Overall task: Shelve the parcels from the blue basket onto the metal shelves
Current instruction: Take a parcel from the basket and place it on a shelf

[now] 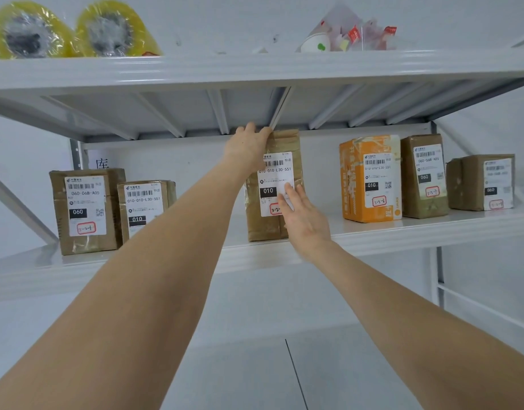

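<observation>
Fingers of my left hand curl over the top of the tall brown parcel. My right hand lies flat, fingers straight, on its label. The parcel stands upright at the shelf's front edge, with five other parcels already alongside. The basket is out of view, so I can't judge what remains.

Gripping the top left corner of a tall brown parcel with the left hand, fingers curled over the upper edge. Pressing flat on the white label with the right hand, fingers straight. Upright on the middle shelf, well apart from two brown parcels at the left and from an orange parcel and two more brown parcels at the right. On the upper shelf, two yellow tape rolls and a plastic bag.
</observation>
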The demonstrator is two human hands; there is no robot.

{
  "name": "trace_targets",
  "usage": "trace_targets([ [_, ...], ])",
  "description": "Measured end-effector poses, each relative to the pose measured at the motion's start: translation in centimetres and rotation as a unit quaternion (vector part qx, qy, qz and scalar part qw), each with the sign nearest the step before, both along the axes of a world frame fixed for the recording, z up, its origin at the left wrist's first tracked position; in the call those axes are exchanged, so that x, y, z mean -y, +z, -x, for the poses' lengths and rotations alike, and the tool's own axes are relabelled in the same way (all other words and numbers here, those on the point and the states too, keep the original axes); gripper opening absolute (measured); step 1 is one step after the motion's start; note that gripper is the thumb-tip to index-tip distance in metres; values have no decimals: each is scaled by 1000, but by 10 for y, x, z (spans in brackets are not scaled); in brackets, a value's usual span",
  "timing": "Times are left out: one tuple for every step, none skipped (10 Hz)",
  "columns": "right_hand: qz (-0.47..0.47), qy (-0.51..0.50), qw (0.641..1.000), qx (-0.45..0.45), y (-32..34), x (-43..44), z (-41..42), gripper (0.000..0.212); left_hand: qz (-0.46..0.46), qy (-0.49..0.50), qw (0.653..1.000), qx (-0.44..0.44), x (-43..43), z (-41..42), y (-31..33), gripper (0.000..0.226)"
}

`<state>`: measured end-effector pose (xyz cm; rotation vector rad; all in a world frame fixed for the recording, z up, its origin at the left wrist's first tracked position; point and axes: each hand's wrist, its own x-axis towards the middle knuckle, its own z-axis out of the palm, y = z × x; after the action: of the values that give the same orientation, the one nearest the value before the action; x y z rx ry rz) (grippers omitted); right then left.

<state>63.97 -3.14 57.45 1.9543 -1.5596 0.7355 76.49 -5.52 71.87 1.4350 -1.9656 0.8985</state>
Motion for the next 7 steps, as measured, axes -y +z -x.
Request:
trace_targets([
  [-15, 5, 1000, 5, 3, 2, 1, 73, -1, -1, 1000, -3, 6, 0, 0, 78],
  [-26, 19, 999, 32, 5, 6, 1, 69, -1, -2, 1000, -5, 13, 0, -1, 78],
  [-16, 43, 997, 70, 6, 17, -1, 56, 2, 0, 1000, -5, 21, 1, -1, 77],
  [-13, 52, 996, 69, 5, 27, -2, 54, 0, 3, 1000, -5, 28, 2, -1, 77],
  [-30, 50, 996, 67, 9, 30, -1, 52, -5, 0, 1000, -12, 35, 2, -2, 77],
  [-35, 44, 996, 69, 10, 38, -1, 51, -9, -3, 1000, -21, 43, 2, -2, 77],
  [-53, 33, 996, 58, 14, 36, -2, 54, -13, -9, 1000, -26, 49, 2, -1, 76],
])
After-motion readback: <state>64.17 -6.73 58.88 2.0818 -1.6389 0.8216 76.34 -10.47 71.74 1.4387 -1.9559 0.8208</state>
